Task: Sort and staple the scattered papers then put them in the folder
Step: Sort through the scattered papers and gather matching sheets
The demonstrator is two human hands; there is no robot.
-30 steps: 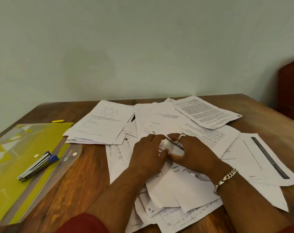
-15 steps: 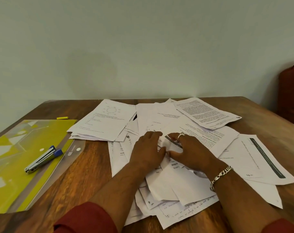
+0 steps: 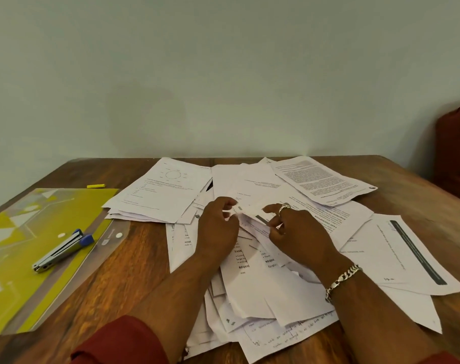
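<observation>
Sorting step: left hand (image 3: 218, 227) and right hand (image 3: 300, 232) at frame centre, each grip pinching one sheet (image 3: 252, 219) atop the scattered papers (image 3: 276, 290). Next: lifting it free, squaring with matches. Stapler (image 3: 62, 250) on folder (image 3: 21, 261), lower left, untouched.

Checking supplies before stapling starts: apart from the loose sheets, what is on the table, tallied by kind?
Folder, yellow-green with a clear cover: 1
Stapler, lying on the folder: 1
Small yellow piece beyond the folder, too small to identify: 1
Total: 3
The scattered papers overlap too much to count; the left hand and right hand are lifting sheets in their midst.
</observation>
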